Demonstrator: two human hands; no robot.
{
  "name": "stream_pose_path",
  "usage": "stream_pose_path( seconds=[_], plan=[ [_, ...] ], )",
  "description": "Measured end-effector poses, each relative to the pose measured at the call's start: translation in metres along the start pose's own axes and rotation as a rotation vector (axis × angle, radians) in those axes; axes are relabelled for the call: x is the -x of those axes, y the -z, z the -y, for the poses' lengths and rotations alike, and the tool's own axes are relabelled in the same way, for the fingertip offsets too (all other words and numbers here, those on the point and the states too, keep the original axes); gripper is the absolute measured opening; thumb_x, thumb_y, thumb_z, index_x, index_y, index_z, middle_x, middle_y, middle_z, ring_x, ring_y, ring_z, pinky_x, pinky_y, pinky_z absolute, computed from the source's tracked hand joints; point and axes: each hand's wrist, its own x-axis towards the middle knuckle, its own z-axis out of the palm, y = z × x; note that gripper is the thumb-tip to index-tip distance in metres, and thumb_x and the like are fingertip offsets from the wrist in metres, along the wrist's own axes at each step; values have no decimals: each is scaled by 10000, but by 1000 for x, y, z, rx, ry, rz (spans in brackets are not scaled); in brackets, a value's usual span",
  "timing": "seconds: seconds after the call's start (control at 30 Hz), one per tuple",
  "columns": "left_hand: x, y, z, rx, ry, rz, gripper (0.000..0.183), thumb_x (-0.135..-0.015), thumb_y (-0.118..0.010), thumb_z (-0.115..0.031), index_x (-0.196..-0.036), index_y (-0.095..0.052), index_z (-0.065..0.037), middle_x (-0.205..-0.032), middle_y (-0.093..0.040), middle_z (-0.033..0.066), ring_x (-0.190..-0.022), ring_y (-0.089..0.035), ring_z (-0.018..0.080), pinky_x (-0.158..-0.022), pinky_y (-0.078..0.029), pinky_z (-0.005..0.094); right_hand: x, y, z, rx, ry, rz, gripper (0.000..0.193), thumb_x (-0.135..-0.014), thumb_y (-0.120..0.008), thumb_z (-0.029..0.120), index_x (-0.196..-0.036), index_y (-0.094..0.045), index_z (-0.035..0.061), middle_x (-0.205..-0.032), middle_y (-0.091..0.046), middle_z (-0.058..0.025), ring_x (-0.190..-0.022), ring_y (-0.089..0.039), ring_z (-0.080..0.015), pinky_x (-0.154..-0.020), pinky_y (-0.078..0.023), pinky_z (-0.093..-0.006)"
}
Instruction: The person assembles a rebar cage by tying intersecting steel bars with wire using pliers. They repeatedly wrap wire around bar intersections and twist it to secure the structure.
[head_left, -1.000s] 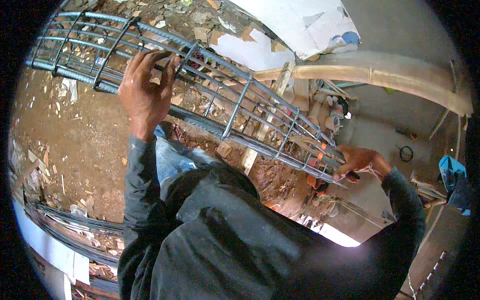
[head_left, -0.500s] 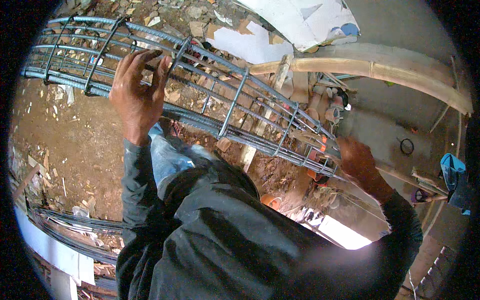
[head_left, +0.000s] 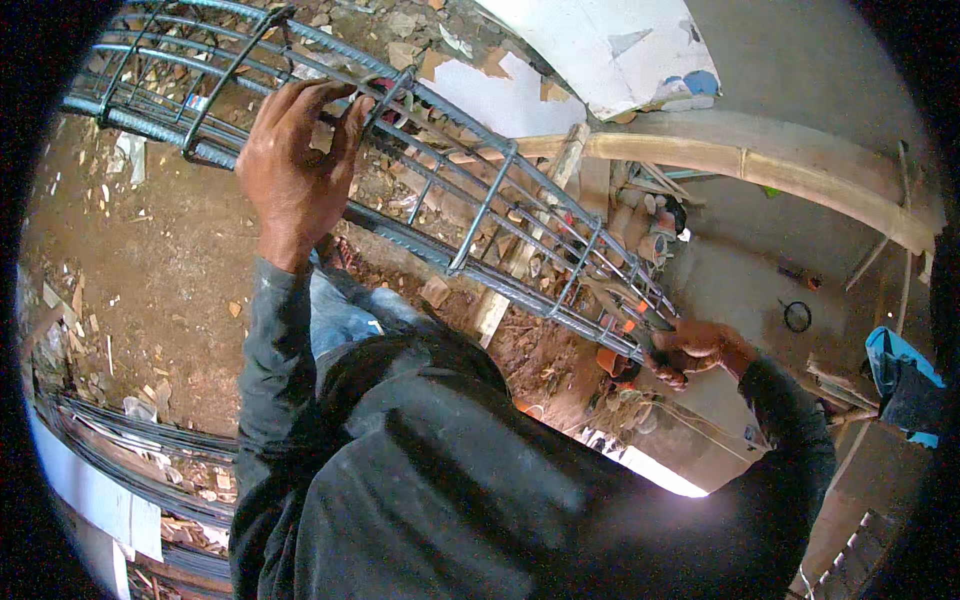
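Observation:
A long rebar cage [head_left: 482, 212] of ribbed steel bars and square stirrups slants from the upper left toward the lower right. Over its upper bars my left hand [head_left: 305, 165] is closed, thumb and fingertips drawn together beside a stirrup [head_left: 392, 97]. Whatever lies between those fingertips is hidden or too thin to name. At the cage's narrow right end my right hand [head_left: 705, 348] has its fingers wrapped round a tool with orange marks [head_left: 633, 315]. That tool overlaps the bars, and its kind is unclear.
A bamboo pole [head_left: 745, 160] curves behind the cage's right end. White board [head_left: 610, 50] leans at the top. Rubble [head_left: 405, 35] litters the dirt floor [head_left: 160, 260]. Steel rods [head_left: 170, 440] lie at lower left, and a blue and black bag [head_left: 905, 385] is at far right.
My left hand has shifted right, its thumb closer to the stirrup. The right hand has turned and dropped slightly at the cage's end. In view, the cage sits a little differently.

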Motion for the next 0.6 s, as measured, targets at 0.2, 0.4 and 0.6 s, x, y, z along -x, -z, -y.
stream_pose_path(
  seconds=[0.2,0.4,0.6],
  plan=[
    [-1,0,-5,-16,46,27,201,-918,-853,-236,-1065,-795,-112,-1065,-765,65,-951,-738,297,-790,-581,381,7,-40,-13,1059,611,-855,713,-789,-907,176,-1387,-549,23,-841,-733,-138,-740,-734,-302,-639,-585,-519],
    [-2,1,-4,28,36,47,203,-935,-848,-229,-1086,-796,-103,-1093,-767,76,-965,-740,277,-823,-583,373,-7,-48,-29,1655,733,-1475,629,-846,-814,239,-1389,-577,28,-1066,-672,-185,-842,-671,-400,-716,-539,-505],
    [-1,0,-5,24,81,71,194,-933,-853,-223,-1072,-799,-100,-1083,-774,71,-965,-745,277,-819,-584,366,-18,-27,-35,1485,628,-1236,449,-948,-745,258,-1316,-621,33,-1006,-655,-196,-882,-683,-428,-714,-530,-529]
  ],
)
